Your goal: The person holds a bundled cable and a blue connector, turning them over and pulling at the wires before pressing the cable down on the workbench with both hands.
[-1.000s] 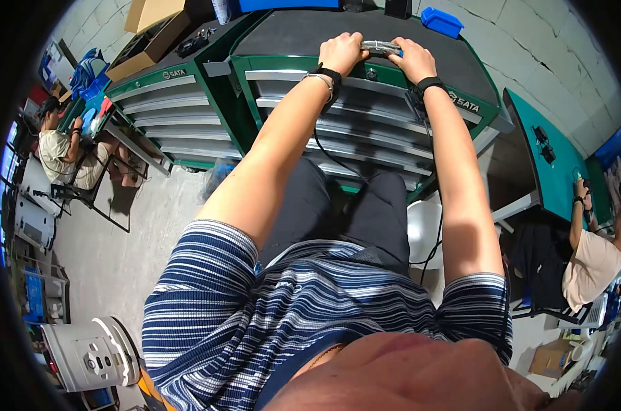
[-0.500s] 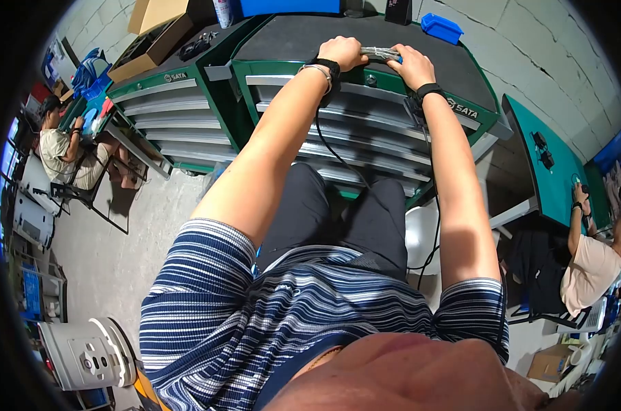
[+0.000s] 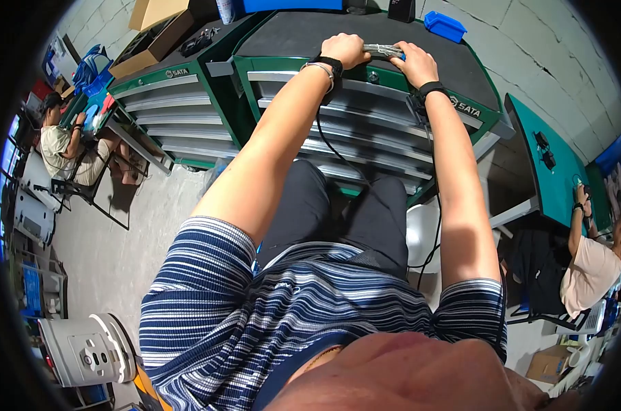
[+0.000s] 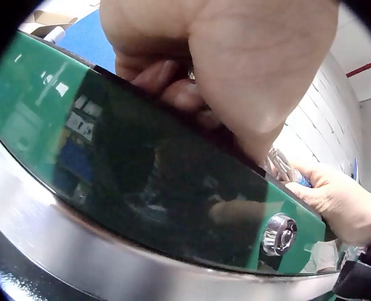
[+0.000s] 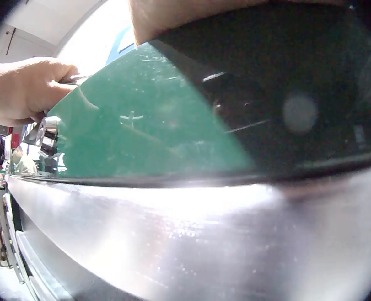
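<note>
A bundle of clear-grey cable (image 3: 383, 50) stretches between both hands just above the front edge of the green cabinet's dark top (image 3: 290, 38). The left hand (image 3: 344, 51) grips its left end; in the left wrist view the fingers of the left hand (image 4: 217, 69) are curled inward, partly hidden by the cabinet edge. The right hand (image 3: 417, 65) holds the other end near a small blue piece, also visible beside the right hand (image 4: 336, 200) in the left wrist view. The right wrist view shows the left hand (image 5: 25, 91) at the cabinet edge, while the right hand's fingers are hidden.
A blue bin (image 3: 445, 27) sits at the cabinet top's back right. On the left cabinet are an open cardboard box (image 3: 149, 48) and black cables (image 3: 199, 42). A teal table (image 3: 547, 161) stands at right. Two other people sit at the far left and far right.
Both hands keep hold of the cable bundle. The bundle looks slightly straighter than a second ago, and the hands have shifted only slightly.
</note>
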The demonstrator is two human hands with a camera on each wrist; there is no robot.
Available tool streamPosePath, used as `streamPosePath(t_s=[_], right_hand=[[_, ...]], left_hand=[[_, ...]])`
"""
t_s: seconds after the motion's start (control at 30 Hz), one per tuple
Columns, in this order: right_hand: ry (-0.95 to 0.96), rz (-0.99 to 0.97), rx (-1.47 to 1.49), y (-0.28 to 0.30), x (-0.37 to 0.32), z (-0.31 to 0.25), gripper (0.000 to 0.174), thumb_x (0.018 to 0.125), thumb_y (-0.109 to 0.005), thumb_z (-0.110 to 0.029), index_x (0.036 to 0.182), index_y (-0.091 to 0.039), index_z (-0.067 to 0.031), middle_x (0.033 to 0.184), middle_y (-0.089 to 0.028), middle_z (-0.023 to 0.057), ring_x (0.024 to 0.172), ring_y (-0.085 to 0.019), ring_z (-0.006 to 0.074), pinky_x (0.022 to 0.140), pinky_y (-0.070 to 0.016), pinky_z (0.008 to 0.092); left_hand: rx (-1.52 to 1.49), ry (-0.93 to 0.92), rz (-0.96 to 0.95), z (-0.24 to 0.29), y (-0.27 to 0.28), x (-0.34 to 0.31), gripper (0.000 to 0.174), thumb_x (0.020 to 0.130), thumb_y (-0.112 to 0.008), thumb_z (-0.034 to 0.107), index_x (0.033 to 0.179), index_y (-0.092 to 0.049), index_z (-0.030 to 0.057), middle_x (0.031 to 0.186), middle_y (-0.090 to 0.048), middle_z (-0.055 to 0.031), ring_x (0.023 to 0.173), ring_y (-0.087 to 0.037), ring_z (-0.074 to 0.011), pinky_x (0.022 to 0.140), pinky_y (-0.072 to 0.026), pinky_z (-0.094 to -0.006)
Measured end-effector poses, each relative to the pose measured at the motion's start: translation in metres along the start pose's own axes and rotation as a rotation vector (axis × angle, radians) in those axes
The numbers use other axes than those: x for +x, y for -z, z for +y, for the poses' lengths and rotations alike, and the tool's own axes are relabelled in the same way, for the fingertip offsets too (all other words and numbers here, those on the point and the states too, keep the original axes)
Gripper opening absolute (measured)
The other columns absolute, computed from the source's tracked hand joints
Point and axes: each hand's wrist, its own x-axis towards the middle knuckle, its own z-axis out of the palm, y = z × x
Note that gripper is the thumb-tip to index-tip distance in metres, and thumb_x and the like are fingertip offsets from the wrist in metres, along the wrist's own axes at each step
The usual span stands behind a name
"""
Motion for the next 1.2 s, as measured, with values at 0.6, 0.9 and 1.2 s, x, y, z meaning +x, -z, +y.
streamPosePath(t_s=[0.6, 0.9, 1.2], right_hand=[[-0.011, 0.0, -0.006, -0.001, -0.001, -0.001, 0.034, 0.088, -0.067, -0.041, 0.113, -0.063, -0.0183, 0.106, -0.067, 0.0051, 0.105, -0.063, 0.0261, 0.089, -0.0481, 0.043], [0.011, 0.043, 0.016, 0.002, -0.005, -0.003, 0.034, 0.085, -0.07, -0.037, 0.113, -0.062, -0.0204, 0.105, -0.067, 0.0027, 0.105, -0.063, 0.0251, 0.088, -0.0471, 0.0421], [0.007, 0.032, 0.015, 0.001, -0.005, -0.003, 0.032, 0.084, -0.071, -0.036, 0.11, -0.063, -0.0197, 0.103, -0.067, 0.002, 0.106, -0.062, 0.024, 0.088, -0.046, 0.0417]], left_hand=[[-0.01, 0.026, -0.069, -0.001, 0.004, 0.001, 0.037, 0.087, -0.067, 0.045, 0.104, -0.074, 0.013, 0.098, -0.073, -0.0156, 0.094, -0.07, -0.0338, 0.086, -0.0546, -0.0434], [-0.001, 0.031, 0.305, 0.012, -0.021, -0.027, 0.031, 0.085, -0.07, 0.04, 0.095, -0.066, 0.0105, 0.091, -0.071, -0.0118, 0.085, -0.07, -0.0334, 0.071, -0.0562, -0.0456], [0.04, 0.003, 0.273, 0.01, -0.016, -0.025, 0.031, 0.084, -0.071, 0.04, 0.09, -0.069, 0.0104, 0.086, -0.072, -0.0106, 0.083, -0.071, -0.0318, 0.07, -0.0566, -0.0442]])
